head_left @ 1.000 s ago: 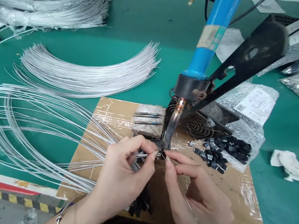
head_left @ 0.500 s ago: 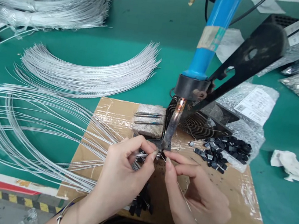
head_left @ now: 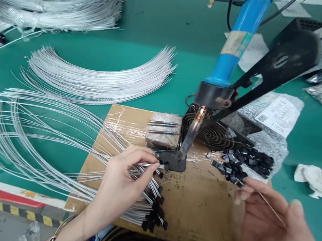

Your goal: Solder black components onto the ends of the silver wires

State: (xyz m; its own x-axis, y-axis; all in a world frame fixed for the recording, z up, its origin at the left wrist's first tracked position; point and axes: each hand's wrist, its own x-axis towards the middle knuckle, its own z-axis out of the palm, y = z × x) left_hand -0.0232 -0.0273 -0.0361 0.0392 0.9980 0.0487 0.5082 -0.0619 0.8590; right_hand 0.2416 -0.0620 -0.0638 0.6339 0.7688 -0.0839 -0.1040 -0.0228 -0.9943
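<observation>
My left hand (head_left: 124, 179) is closed in a pinch on a white wire, with a small connector (head_left: 164, 166) at the wire's tip. Below it, several finished-looking wire ends with black connectors (head_left: 155, 211) lie bunched on the cardboard. My right hand (head_left: 279, 237), slightly blurred, has its fingertips at the edge of a pile of loose black connectors (head_left: 251, 161). A thin strand of solder wire (head_left: 271, 209) runs across that hand's palm. Whether the fingertips also touch a connector is hard to make out. A blue-handled soldering iron (head_left: 224, 67) stands clamped, tip down, between the hands.
A black metal arm (head_left: 269, 72) holds the iron over a dark base plate (head_left: 170, 159). Beside it sit a tip-cleaning block (head_left: 163, 135) and a solder coil (head_left: 215, 136). White wire bundles (head_left: 100, 82) spread leftward. Cardboard (head_left: 201, 218) covers the green table (head_left: 150, 27); crumpled tissue (head_left: 317, 180) lies right.
My right hand has moved from the iron's tip rightward to the loose connectors, keeping the solder wire. My left hand has drawn slightly left, away from the tip, with the wire still pinched.
</observation>
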